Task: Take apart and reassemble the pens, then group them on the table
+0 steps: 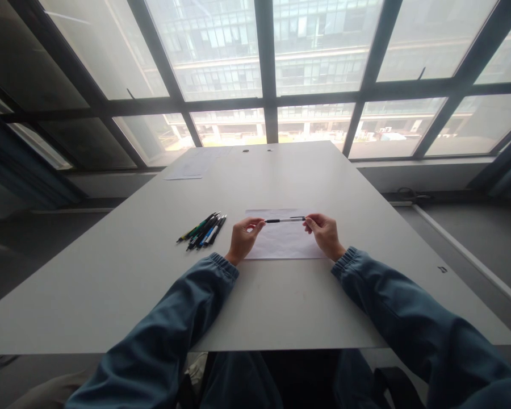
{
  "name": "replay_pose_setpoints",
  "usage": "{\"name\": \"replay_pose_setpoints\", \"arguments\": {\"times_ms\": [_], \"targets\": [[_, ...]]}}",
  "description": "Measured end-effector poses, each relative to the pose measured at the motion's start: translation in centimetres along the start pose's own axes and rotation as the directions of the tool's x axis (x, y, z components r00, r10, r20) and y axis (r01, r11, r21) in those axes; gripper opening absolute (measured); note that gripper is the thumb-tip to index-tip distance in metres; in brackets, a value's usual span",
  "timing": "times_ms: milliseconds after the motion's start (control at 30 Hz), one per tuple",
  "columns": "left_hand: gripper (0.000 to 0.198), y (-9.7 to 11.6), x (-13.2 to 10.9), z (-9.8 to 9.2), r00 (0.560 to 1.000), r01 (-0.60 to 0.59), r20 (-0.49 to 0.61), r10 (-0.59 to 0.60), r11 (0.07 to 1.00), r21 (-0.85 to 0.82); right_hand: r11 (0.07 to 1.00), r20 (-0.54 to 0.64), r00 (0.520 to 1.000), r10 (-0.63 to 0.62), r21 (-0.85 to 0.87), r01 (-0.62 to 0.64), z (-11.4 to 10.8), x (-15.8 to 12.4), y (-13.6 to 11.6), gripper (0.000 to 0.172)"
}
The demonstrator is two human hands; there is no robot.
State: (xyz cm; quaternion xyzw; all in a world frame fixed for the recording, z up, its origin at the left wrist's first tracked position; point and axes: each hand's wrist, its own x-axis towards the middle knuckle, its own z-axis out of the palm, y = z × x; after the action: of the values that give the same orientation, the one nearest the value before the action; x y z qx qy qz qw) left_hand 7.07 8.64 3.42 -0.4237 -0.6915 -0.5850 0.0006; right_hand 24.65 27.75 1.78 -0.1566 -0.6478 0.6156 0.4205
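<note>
A pen (285, 220) with a black grip and a clear or white barrel is stretched level between my two hands, above a sheet of white paper (283, 244). My left hand (242, 236) pinches its tip end between thumb and fingers. At the other end, by the black clip, my right hand (325, 232) has it in a pinch too. A pile of several pens (204, 230), mostly black with some green, blue and white, lies on the table just left of my left hand.
The white table (281, 318) reaches toward large windows. More paper sheets (189, 165) lie at its far left. Two small objects, one a dark round piece (246, 151), sit near the far edge. A small dark mark (442, 270) shows at the right.
</note>
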Motion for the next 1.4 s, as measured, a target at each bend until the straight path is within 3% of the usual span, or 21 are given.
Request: {"name": "replay_pose_setpoints", "arguments": {"times_ms": [1400], "targets": [[0.030, -0.11, 0.03, -0.04, 1.000, -0.006, 0.015, 0.006, 1.000, 0.024, 0.998, -0.002, 1.000, -0.022, -0.057, 0.022, 0.00, 0.00, 0.01, 0.034]]}}
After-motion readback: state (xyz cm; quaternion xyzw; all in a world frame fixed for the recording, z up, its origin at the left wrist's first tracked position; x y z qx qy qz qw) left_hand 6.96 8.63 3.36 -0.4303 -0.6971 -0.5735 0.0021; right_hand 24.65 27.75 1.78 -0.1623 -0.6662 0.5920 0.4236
